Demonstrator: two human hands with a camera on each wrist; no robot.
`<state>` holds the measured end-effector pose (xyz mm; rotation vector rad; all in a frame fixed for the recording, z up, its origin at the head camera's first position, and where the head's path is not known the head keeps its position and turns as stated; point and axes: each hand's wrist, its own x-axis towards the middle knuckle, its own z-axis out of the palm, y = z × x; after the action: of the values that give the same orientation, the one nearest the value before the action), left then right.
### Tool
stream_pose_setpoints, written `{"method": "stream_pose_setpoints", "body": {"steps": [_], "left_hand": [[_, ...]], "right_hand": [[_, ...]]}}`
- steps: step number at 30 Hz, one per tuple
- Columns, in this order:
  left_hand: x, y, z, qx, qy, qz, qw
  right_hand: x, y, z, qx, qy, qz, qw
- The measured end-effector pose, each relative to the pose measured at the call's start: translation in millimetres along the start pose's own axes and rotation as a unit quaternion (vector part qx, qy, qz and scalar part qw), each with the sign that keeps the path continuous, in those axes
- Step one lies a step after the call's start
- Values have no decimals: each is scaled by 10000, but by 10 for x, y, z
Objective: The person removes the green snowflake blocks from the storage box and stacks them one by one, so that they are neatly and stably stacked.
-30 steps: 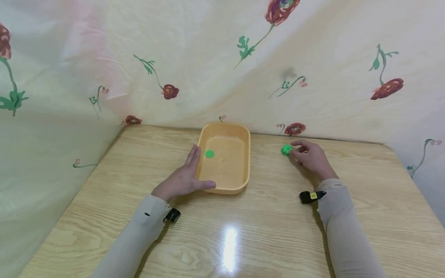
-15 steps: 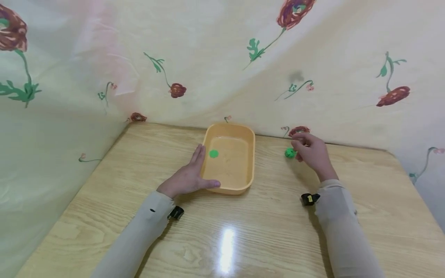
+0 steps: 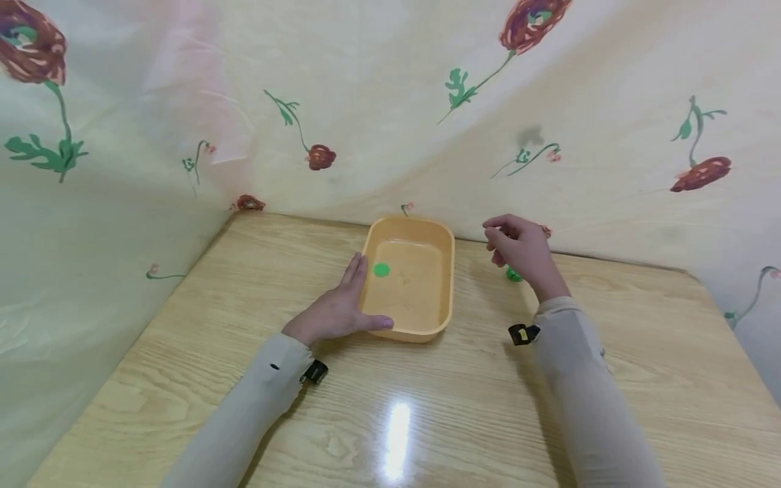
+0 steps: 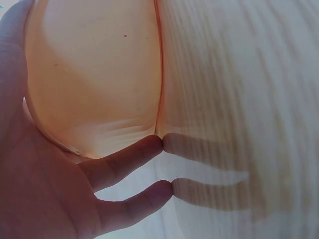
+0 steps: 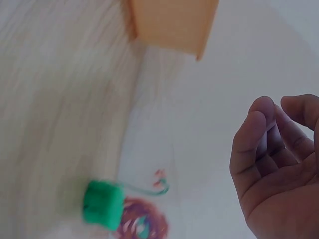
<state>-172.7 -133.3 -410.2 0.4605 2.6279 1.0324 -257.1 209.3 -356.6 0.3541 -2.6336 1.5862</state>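
An orange, shallow rectangular tray (image 3: 413, 291) stands on the table, a flat green disc (image 3: 381, 270) inside it at the left. My left hand (image 3: 335, 315) rests against the tray's left side, fingers straight along the outer wall and thumb over the near rim. In the left wrist view, its fingertips (image 4: 158, 143) lie beside the tray wall near the tabletop. To the tray's right, my right hand (image 3: 518, 251) is raised, fingers loosely curled. A gap shows between thumb and fingers in the right wrist view, nothing visible inside. A small green rounded block (image 5: 103, 204) stays on the table, partly hidden by that hand in the head view.
The wooden table (image 3: 464, 407) meets a flower-printed sheet (image 3: 378, 102) along its back and left edges. The tray's far end stands close to that sheet. A bright reflection lies on the tabletop in front.
My right hand has come away from the green block, upward and to the left towards the tray, leaving the block on the table. The left hand stays at the tray. The head view has shifted slightly.
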Motion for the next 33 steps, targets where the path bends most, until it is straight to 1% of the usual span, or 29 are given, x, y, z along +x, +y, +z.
{"method": "stream_pose_setpoints", "body": {"steps": [5, 11, 16, 20, 24, 30, 33], "left_hand": [[16, 2, 3, 68, 21, -41, 10000], [20, 21, -2, 24, 25, -207, 9998], [24, 26, -2, -51, 9, -323, 9995], [30, 20, 2, -22, 44, -284, 9996], [26, 21, 3, -13, 85, -215, 9997], [26, 33, 8, -8, 76, -106, 9999], [26, 29, 8, -22, 82, -82, 9999]], "right_hand": [[128, -196, 176, 84, -145, -216, 9996], [275, -392, 435, 162, -346, -414, 9984], [336, -592, 608, 211, -559, -529, 9968], [387, -726, 735, 238, -675, -614, 9955], [438, -775, 862, 240, -819, -672, 9941], [493, -744, 1026, -340, -1162, -546, 9911], [524, -737, 1094, -443, -1264, -509, 9897]]}}
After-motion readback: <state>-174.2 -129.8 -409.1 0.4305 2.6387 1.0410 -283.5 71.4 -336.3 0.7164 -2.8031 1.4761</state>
